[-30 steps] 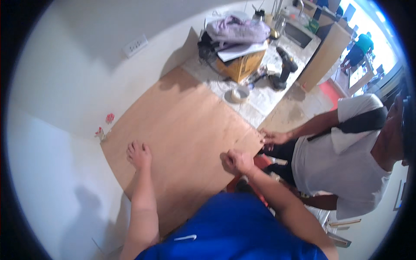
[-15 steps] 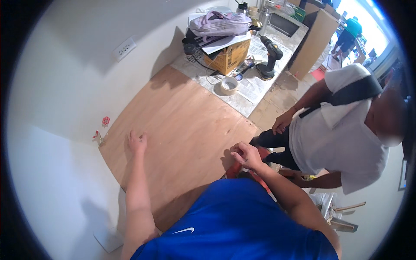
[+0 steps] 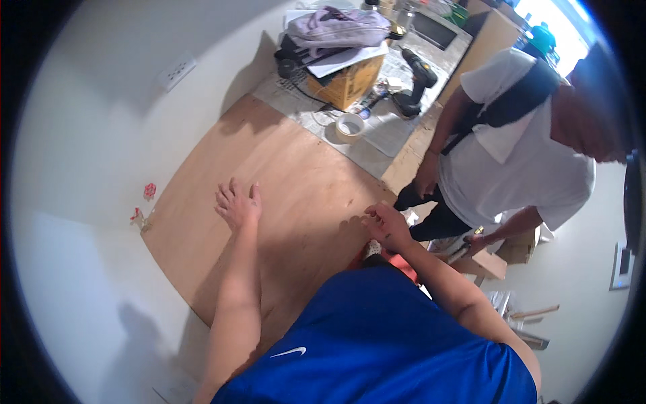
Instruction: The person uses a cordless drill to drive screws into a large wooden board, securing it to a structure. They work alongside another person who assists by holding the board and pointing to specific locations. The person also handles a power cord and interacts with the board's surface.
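Observation:
A large plywood board (image 3: 303, 195) lies flat in front of me, against the wall on the left. Over its middle is my left hand (image 3: 239, 205), palm down with fingers spread and nothing held; whether it touches the wood I cannot tell. My right hand (image 3: 390, 227) is at the board's right edge, its fingers loosely bent and apart, with no object visible in them. Past the far edge, a roll of tape (image 3: 350, 126) and a black cordless drill (image 3: 416, 84) rest on a paper-covered counter (image 3: 326, 128).
A co-worker in a white shirt (image 3: 501, 155) stands close on my right, a tool-like object in one hand. A yellow box (image 3: 350, 81) bears papers and a lilac bag (image 3: 336, 30). Red pipe fittings (image 3: 149, 191) stick out of the left wall. Beyond the counter is a sink (image 3: 434, 30).
My left hand has moved right and farther over the board, its fingers now spread wider. My right hand has shifted slightly farther away. The co-worker has come closer, and the view has tilted a little.

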Tool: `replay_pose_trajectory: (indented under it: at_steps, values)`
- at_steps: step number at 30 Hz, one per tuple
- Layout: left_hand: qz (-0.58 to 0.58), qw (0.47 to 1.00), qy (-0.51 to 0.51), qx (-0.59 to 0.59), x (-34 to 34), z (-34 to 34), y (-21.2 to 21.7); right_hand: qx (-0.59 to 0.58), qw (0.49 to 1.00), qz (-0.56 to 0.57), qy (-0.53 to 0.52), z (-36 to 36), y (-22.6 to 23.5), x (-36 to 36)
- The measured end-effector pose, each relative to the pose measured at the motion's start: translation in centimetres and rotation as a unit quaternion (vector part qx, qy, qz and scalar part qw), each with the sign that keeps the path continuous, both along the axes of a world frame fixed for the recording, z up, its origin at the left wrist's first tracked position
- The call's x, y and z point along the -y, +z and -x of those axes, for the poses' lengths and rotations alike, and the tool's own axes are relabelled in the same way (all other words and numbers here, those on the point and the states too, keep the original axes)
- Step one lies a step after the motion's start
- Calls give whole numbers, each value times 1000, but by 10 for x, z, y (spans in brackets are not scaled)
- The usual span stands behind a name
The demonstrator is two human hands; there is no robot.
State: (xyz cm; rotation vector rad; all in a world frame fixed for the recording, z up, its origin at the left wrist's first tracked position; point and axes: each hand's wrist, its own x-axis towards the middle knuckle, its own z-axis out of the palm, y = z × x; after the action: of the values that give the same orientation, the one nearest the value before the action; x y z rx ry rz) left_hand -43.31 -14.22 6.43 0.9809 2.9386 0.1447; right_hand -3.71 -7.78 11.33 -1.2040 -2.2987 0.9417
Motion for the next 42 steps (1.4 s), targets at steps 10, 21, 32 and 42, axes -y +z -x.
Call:
replay_pose_trajectory:
  at_steps: [10,21,32,42]
  values:
    - [-21,1000,9,-18,-3,-1,-4,-84,990,-91,69,40,-11,-130]
    - [-43,998,27,-21,1,0,-10,-64,984,-40,160,24,-26,-216]
    - [-34,999,26,-22,-4,1,-9,-68,979,-83,175,34,15,-252]
    - [-75,996,24,31,-110,7,-1,-63,977,-71,190,35,14,-248]
